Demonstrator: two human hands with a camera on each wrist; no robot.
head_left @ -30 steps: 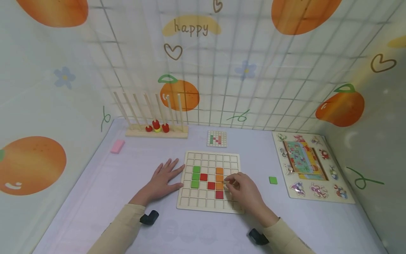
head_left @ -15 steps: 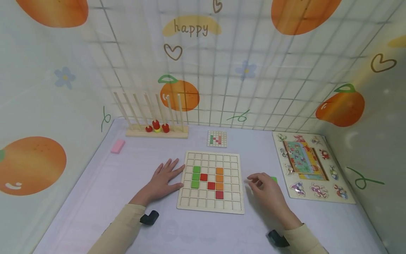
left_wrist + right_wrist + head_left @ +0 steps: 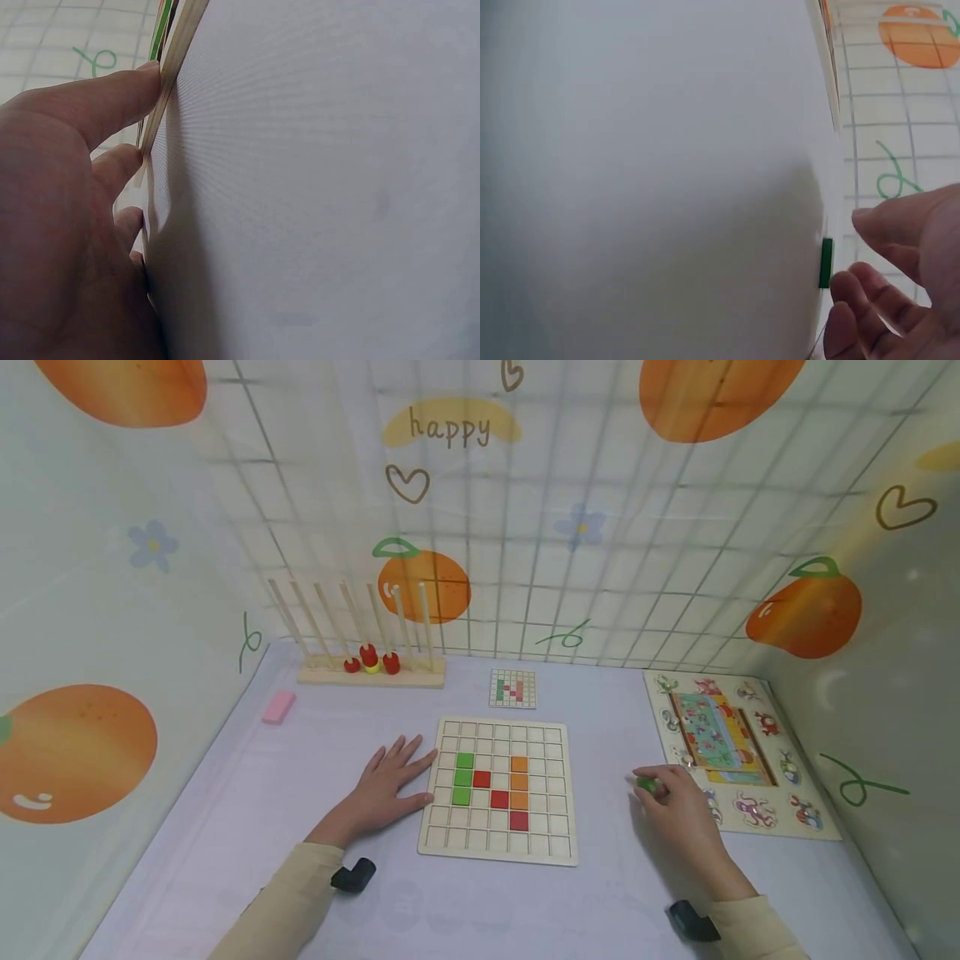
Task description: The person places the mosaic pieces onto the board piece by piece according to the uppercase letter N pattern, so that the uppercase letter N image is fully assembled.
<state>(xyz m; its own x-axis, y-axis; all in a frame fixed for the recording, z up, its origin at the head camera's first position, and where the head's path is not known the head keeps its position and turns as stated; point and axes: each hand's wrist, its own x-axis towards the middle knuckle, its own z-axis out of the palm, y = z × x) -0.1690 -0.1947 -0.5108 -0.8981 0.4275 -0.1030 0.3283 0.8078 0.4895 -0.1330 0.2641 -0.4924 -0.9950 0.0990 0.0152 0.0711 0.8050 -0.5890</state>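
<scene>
A wooden grid board (image 3: 457, 839) lies in the middle of the table, with several green, red and orange square tiles in its cells. My left hand (image 3: 386, 785) rests on the table with fingers spread, thumb and fingertips touching the board's left edge, as the left wrist view also shows. To the right of the board, my right hand (image 3: 678, 802) is over a loose green tile (image 3: 647, 785). In the right wrist view the green tile (image 3: 826, 262) lies flat on the table; the thumb is apart from it and the loosely bent fingers are close beside it.
A small pattern card (image 3: 513, 688) lies behind the board. At the back left stands a wooden peg rack (image 3: 371, 677) with red and yellow beads. A pink block (image 3: 278, 707) lies at left. An animal puzzle board (image 3: 795, 760) lies at right, partly behind my right hand.
My right hand has moved right, from the orange tiles on the board to the loose green tile on the table. The left hand stays at the board's edge.
</scene>
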